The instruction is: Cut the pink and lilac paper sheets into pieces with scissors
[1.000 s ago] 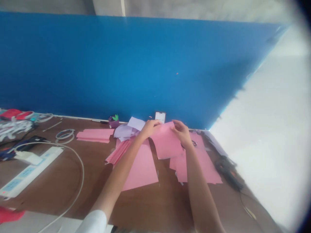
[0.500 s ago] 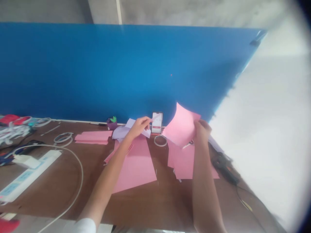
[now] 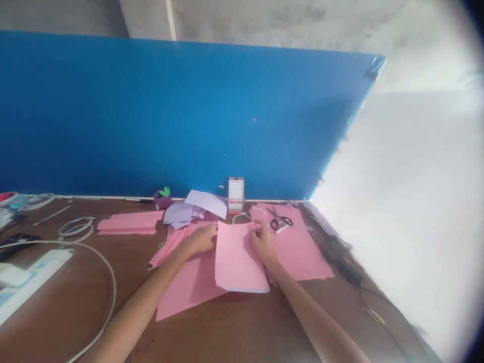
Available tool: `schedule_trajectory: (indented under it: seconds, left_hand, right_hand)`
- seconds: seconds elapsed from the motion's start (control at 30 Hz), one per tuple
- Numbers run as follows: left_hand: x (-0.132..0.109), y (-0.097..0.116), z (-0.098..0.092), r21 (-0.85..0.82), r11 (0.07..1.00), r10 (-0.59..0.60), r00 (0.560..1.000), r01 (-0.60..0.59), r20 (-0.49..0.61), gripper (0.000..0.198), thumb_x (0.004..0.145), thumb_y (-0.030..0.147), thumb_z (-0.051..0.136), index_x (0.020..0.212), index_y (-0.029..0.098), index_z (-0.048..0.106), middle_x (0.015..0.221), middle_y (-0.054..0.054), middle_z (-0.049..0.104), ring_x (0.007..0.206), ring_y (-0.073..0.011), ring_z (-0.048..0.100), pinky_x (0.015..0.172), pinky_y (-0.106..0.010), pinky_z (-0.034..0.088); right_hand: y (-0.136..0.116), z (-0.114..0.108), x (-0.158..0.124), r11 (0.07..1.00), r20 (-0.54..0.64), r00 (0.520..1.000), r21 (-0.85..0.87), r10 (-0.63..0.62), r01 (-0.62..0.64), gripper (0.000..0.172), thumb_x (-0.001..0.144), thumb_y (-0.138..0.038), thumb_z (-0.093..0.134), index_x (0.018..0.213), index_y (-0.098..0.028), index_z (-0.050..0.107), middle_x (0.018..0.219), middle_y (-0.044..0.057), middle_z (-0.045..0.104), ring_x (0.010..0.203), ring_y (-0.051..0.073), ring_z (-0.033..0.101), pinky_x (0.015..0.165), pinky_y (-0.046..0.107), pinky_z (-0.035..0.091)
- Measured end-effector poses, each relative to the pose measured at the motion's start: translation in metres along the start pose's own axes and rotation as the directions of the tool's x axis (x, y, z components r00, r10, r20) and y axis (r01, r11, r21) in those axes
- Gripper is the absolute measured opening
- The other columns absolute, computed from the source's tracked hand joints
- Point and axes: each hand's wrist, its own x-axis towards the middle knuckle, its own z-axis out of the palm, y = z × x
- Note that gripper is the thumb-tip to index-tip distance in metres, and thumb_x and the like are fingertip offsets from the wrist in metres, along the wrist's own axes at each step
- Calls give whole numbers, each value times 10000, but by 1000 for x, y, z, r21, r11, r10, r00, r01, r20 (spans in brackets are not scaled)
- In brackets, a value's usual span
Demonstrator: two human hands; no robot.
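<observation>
A small pink sheet of paper (image 3: 240, 259) is held up between my hands over the middle of the table, its near end curling. My left hand (image 3: 202, 239) has its fingers closed at the sheet's upper left edge; the fingertips are partly hidden. On the other side, my right hand (image 3: 263, 245) pinches the upper right edge. Beneath my left arm lies a larger pink sheet (image 3: 185, 290), with a folded pink strip (image 3: 170, 248) on it. Black-handled scissors (image 3: 280, 220) rest on more pink paper (image 3: 298, 257) to the right.
Crumpled lilac paper (image 3: 177, 214) lies behind my left hand. A phone (image 3: 236, 194) leans near the blue partition (image 3: 170, 116), with a purple paper pot (image 3: 162, 200) to its left. At left are folded pink paper (image 3: 130, 223), tape rolls (image 3: 76, 227) and a power strip (image 3: 36, 282). A corded tool (image 3: 342, 262) lies right.
My right hand has brought the pink sheet down and left to the middle, uncovering the scissors. My left hand has lowered to the sheet's left edge; the thin pale piece it held no longer shows there.
</observation>
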Motion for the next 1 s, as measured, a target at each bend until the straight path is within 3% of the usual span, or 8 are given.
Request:
schedule_trajectory:
  seconds: [0.1, 0.27, 0.37, 0.5, 0.77, 1.0]
  left_hand:
    - [-5, -4, -7, 94, 995, -43, 996, 36, 81, 115, 701, 140, 489, 637, 194, 568, 758, -18, 626, 734, -171, 565, 637, -254, 401]
    - [-21, -18, 2, 127, 975, -181, 983, 180, 0, 172, 768, 127, 405, 762, 194, 563, 793, -21, 619, 715, -166, 551, 649, -273, 404]
    - [-28, -20, 12, 164, 966, -190, 979, 201, -80, 217, 818, 128, 368, 850, 196, 572, 880, -36, 625, 814, -184, 566, 713, -298, 422]
    - [-30, -6, 25, 233, 961, -110, 981, 147, -163, 263, 865, 136, 349, 988, 194, 575, 1000, -65, 615, 967, -202, 548, 839, -336, 422]
    - [-31, 20, 41, 217, 966, 146, 989, -143, 2, 271, 878, 156, 389, 1016, 218, 614, 1065, -72, 617, 1033, -205, 539, 909, -384, 429]
    - [-32, 16, 41, 236, 962, 135, 991, -135, 17, 270, 866, 149, 419, 1009, 226, 635, 1133, -69, 599, 1061, -213, 519, 916, -399, 424]
  right_hand:
    - [7, -2, -5, 983, 121, 990, -162, -67, 86, 381, 809, -214, 379, 1172, -175, 490, 646, -7, 580, 580, 167, 544, 540, 249, 359]
    - [11, -8, -5, 814, 229, 964, -527, -139, 243, 404, 829, -191, 399, 1222, -207, 491, 769, 50, 633, 675, 183, 571, 574, 259, 321]
    - [8, -8, -7, 780, 314, 938, -547, -145, 303, 398, 834, -201, 412, 1225, -220, 484, 816, 48, 651, 699, 180, 585, 577, 256, 307]
    - [5, -6, -10, 736, 379, 914, -576, -145, 356, 349, 872, -251, 376, 1195, -236, 506, 762, 32, 652, 641, 176, 577, 541, 261, 260]
    - [5, -3, -8, 727, 314, 921, -573, -233, 379, 270, 852, -159, 392, 1037, -210, 582, 924, 62, 638, 861, 199, 549, 630, 266, 331]
    - [6, 0, -3, 714, 273, 912, -568, -306, 410, 274, 864, -137, 409, 1053, -193, 599, 1128, 96, 567, 1009, 237, 472, 836, 325, 361]
